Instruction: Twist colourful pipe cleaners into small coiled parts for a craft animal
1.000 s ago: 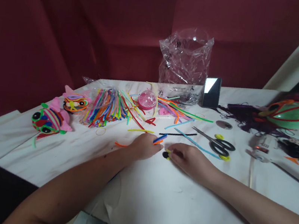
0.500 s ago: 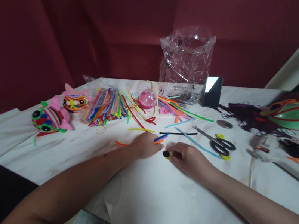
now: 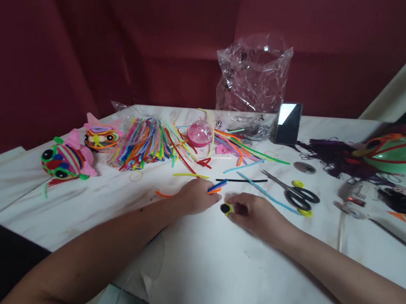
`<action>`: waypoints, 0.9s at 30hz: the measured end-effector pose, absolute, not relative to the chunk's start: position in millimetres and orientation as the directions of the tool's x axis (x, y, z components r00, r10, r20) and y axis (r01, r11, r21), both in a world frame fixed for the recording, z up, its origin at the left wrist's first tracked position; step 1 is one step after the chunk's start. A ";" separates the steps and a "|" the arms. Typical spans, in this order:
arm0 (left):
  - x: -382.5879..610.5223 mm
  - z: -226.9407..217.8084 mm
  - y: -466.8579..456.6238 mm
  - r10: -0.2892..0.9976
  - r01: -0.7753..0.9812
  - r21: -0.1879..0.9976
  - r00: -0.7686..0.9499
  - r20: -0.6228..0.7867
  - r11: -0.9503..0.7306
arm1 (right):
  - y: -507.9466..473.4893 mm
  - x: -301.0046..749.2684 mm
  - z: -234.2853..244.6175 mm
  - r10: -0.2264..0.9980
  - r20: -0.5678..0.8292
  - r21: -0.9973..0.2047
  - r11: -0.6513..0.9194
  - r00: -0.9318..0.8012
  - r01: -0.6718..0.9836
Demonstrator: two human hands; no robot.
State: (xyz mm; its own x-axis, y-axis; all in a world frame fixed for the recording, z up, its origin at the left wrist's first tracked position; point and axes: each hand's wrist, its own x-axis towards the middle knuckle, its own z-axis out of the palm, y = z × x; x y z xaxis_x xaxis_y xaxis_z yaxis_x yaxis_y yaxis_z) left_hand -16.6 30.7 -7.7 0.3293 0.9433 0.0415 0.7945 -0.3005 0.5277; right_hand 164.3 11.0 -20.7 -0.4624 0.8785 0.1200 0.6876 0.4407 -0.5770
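Observation:
My left hand [image 3: 196,197] rests on the white table [image 3: 229,279], fingers closed round short blue and orange pipe-cleaner pieces [image 3: 216,187] that stick out to the right. Just right of it, my right hand [image 3: 255,214] pinches a small black disc with a yellow rim [image 3: 226,209] against the tabletop. The two hands lie close together, almost touching.
A heap of coloured pipe cleaners [image 3: 146,145] and a pink ball [image 3: 199,134] lie beyond the hands. Two striped plush figures [image 3: 65,161] sit at the left. Scissors [image 3: 296,192], a clear bag [image 3: 253,78], a phone [image 3: 289,116], a green shell [image 3: 399,154] and a glue gun [image 3: 356,204] are at the right.
Both hands have stayed in place. My right hand's fingers have shifted slightly on the black and yellow disc. The view has drifted a little.

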 end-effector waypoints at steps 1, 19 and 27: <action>-16.8 -7.9 30.9 0.945 0.789 0.541 0.326 0.034 -0.292 | 11.5 164.6 -21.5 0.879 0.120 -0.583 0.439 -0.462 0.684; -25.9 1.2 50.8 0.978 0.182 0.972 0.118 -0.172 0.149 | 31.2 175.9 -3.8 0.964 -0.040 -0.918 0.069 -0.263 0.390; -27.8 3.0 45.6 0.962 0.206 0.968 0.198 -0.186 0.144 | 34.8 179.0 2.6 0.976 -0.022 -0.905 0.072 -0.215 0.419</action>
State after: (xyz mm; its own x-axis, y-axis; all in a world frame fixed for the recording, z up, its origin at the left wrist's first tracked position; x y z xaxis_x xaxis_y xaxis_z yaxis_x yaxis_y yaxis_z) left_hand -27.8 45.6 3.0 0.1984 0.9623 -0.1858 0.2059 0.1445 0.9679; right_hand 179.0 34.8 2.6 -0.2153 0.9763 -0.0222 0.4194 0.0719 -0.9050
